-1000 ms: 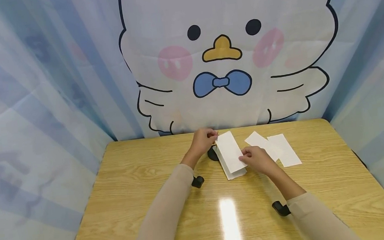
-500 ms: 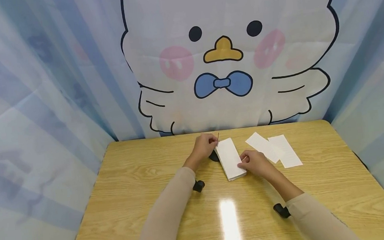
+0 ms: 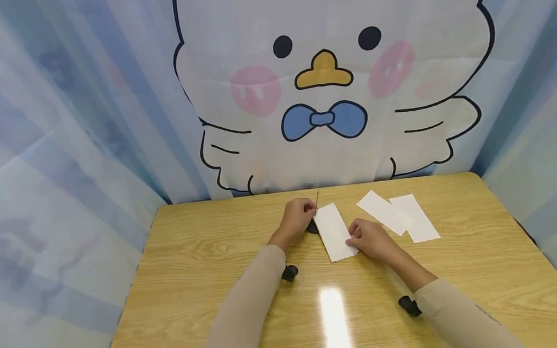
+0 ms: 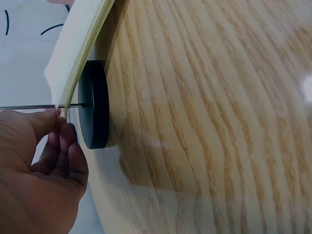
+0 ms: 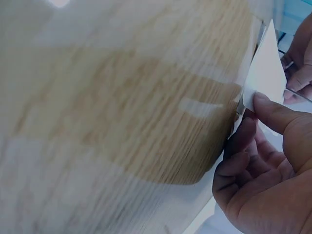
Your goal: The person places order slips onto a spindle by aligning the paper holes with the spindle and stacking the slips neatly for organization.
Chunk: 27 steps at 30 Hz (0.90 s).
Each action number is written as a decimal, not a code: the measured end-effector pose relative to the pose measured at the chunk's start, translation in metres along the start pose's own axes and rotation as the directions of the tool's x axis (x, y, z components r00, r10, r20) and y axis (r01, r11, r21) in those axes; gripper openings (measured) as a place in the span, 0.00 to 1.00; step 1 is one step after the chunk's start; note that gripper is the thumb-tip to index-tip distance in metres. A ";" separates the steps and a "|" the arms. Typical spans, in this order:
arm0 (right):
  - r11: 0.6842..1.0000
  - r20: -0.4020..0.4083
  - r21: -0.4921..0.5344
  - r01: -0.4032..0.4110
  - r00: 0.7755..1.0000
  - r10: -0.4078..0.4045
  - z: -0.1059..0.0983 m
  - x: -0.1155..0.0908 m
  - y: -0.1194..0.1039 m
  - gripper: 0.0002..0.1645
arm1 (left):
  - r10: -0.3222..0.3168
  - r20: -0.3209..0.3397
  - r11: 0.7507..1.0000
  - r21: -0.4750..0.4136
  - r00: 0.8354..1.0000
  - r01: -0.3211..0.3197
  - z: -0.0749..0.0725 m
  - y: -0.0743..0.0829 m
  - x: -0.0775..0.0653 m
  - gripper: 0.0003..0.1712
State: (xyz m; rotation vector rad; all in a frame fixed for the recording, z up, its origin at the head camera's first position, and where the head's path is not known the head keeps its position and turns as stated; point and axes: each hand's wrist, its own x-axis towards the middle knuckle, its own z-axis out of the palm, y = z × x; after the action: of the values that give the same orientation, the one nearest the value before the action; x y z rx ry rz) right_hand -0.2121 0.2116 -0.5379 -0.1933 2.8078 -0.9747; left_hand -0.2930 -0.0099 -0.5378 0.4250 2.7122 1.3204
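Observation:
A spindle with a round black base (image 4: 93,105) and a thin metal spike (image 4: 29,107) stands on the table. White paper slips (image 3: 334,232) lie over the base in a thin pile, and the spike passes through near their upper left corner. My left hand (image 3: 296,216) pinches that corner close beside the spike. At the lower right edge, my right hand (image 3: 370,238) holds the top slip (image 5: 265,73) between thumb and fingers. The slips hide much of the base in the head view.
Two loose white slips, the left one (image 3: 380,209) and the right one (image 3: 415,220), overlap on the wooden table (image 3: 194,292) to the right. A curtain with a cartoon bird (image 3: 331,153) hangs behind the table's back edge.
The top slip has come down along the spike onto the slips below, closing the gap between them. Both hands have lowered slightly with it, and more of the spike shows above the paper.

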 end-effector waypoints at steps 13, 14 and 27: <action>0.996 -0.002 -0.083 -0.013 1.000 0.013 0.004 -0.005 -0.001 0.14 | 0.012 -0.022 0.998 0.067 1.000 -0.011 0.006 -0.003 -0.002 0.06; 0.996 -0.004 -0.088 -0.012 1.000 0.012 0.004 -0.005 -0.001 0.14 | 0.015 -0.027 0.998 0.067 1.000 -0.013 0.006 -0.003 -0.003 0.06; 0.998 -0.045 -0.065 0.011 0.999 -0.014 0.002 -0.008 0.002 0.13 | 0.010 -0.039 0.998 0.058 0.999 -0.008 0.006 -0.002 -0.010 0.09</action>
State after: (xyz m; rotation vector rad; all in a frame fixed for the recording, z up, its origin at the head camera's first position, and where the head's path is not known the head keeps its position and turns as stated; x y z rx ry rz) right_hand -0.2040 0.2131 -0.5400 -0.1989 2.8851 -0.9026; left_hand -0.2829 -0.0093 -0.5430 0.4213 2.7897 1.2691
